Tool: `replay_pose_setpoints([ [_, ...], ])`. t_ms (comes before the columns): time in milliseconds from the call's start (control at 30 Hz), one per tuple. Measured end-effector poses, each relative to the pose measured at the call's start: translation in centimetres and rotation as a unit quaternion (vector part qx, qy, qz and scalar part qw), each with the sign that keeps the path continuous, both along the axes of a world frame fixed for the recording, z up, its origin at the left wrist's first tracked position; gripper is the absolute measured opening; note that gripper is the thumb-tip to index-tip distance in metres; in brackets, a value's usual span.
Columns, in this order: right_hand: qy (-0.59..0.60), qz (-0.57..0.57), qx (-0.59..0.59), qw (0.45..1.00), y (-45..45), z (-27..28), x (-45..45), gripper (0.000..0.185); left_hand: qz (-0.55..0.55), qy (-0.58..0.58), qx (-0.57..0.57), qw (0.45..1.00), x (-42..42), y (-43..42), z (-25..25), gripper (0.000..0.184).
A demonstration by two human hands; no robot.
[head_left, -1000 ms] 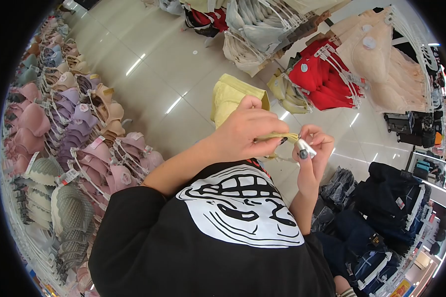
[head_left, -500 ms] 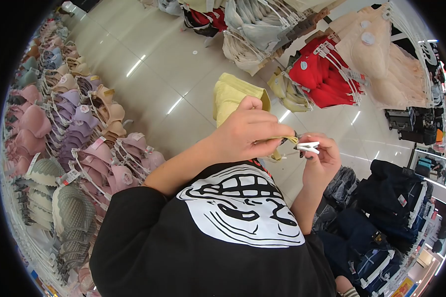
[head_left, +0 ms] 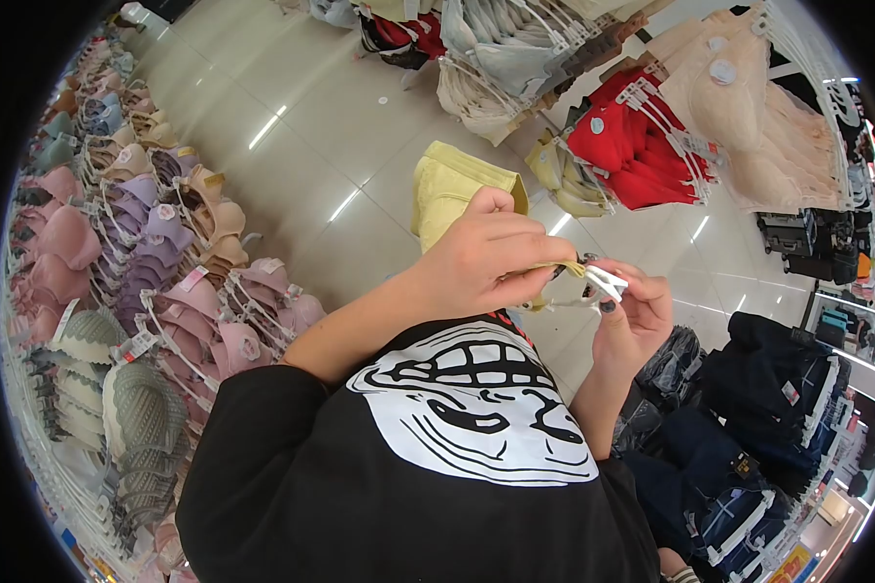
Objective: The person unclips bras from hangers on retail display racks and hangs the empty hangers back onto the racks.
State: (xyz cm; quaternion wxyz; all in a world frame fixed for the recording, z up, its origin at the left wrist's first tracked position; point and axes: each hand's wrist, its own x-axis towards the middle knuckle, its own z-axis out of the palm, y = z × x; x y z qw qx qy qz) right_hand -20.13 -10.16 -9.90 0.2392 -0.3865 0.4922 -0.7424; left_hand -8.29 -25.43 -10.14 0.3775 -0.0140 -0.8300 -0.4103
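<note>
My left hand [head_left: 496,255] is closed, pinching a folded yellow edge near its fingertips. The yellow garment [head_left: 444,192] hangs behind and beyond this hand, partly hidden by it. A white clip [head_left: 607,283] sits between the thumb and fingers of my right hand [head_left: 635,313], its tip touching or very close to the yellow edge. The contact point is too small to make out. Part of a pale hanger bar shows below the left fingertips.
Racks of pink, purple and beige bras [head_left: 156,233] line the left side. Red garments [head_left: 624,146] and peach ones [head_left: 749,117] hang at the upper right. Dark jeans [head_left: 768,374] hang at the lower right. Glossy floor tiles [head_left: 301,146] lie beyond my hands.
My right hand has shifted slightly right, and the white clip has turned in its fingers. My left hand has barely moved; the yellow garment has swayed a little.
</note>
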Motion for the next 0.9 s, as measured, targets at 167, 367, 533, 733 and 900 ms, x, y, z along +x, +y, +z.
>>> replay_pose_setpoints([
  [167,-0.009,-0.031,-0.016,0.999,0.3,-0.6,0.3,0.018,0.000,0.009,0.004,1.000,0.0,0.2,0.1,0.028],
  [367,-0.002,-0.070,-0.059,0.996,-0.3,-0.6,1.4,0.014,0.026,0.016,-0.024,0.999,-0.1,0.8,0.2,0.024],
  [533,0.007,-0.099,-0.042,0.994,0.0,-1.2,1.9,0.018,0.065,0.035,-0.106,0.992,0.2,1.2,0.7,0.025],
  [733,-0.001,-0.105,-0.065,0.992,-0.1,-1.3,2.5,0.018,0.063,0.044,-0.134,0.988,0.5,1.3,0.9,0.023],
  [900,0.009,-0.109,-0.098,0.989,-0.5,-1.6,2.8,0.017,0.040,0.060,-0.135,0.988,0.5,1.0,0.7,0.023],
])
